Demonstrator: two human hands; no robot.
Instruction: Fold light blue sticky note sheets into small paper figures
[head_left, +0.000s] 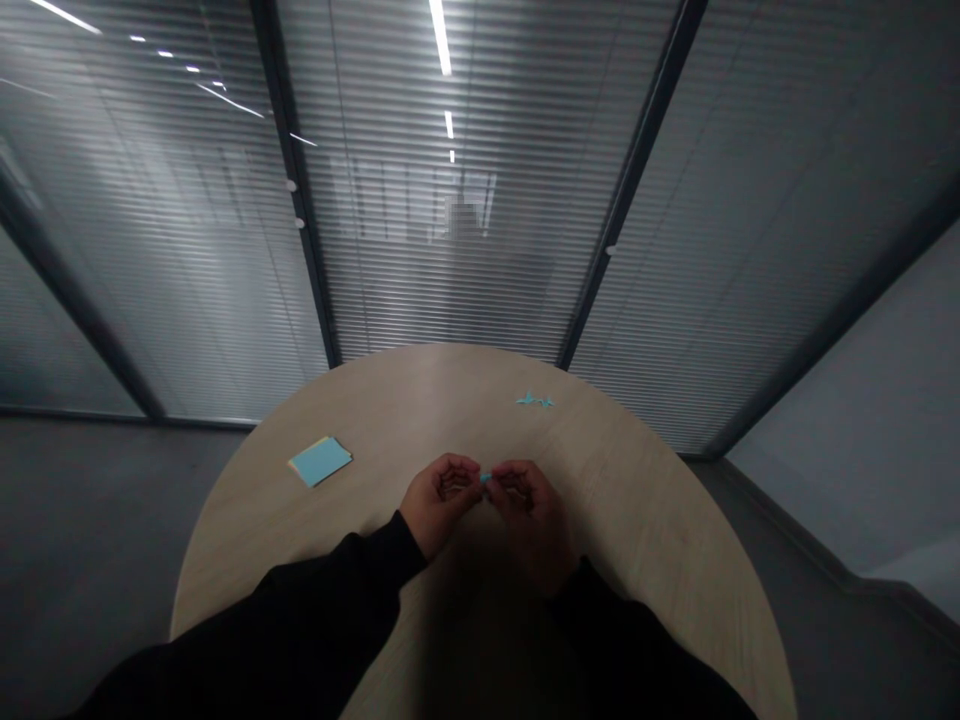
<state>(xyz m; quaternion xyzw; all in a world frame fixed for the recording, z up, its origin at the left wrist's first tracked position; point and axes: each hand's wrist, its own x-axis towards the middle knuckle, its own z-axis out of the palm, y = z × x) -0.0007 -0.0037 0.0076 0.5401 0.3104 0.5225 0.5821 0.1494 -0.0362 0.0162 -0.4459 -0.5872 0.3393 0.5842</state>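
Between my fingertips, over the middle of the round table, is a small blue piece of paper (485,478). My left hand (442,500) pinches its left side with thumb and fingers. From the right, my right hand (534,515) pinches the same piece. My fingers cover much of it, so its exact shape cannot be made out. Beyond my right hand lie two small folded blue paper shapes (528,399), side by side. A stack of blue sheets (322,462) with a yellowish edge showing lies to the left of my left hand.
The round wooden table (645,520) has its curved far edge close to a glass partition with blinds (465,290). Dark frame posts divide the glass. A pale wall (870,430) stands at the right, and grey floor shows on both sides.
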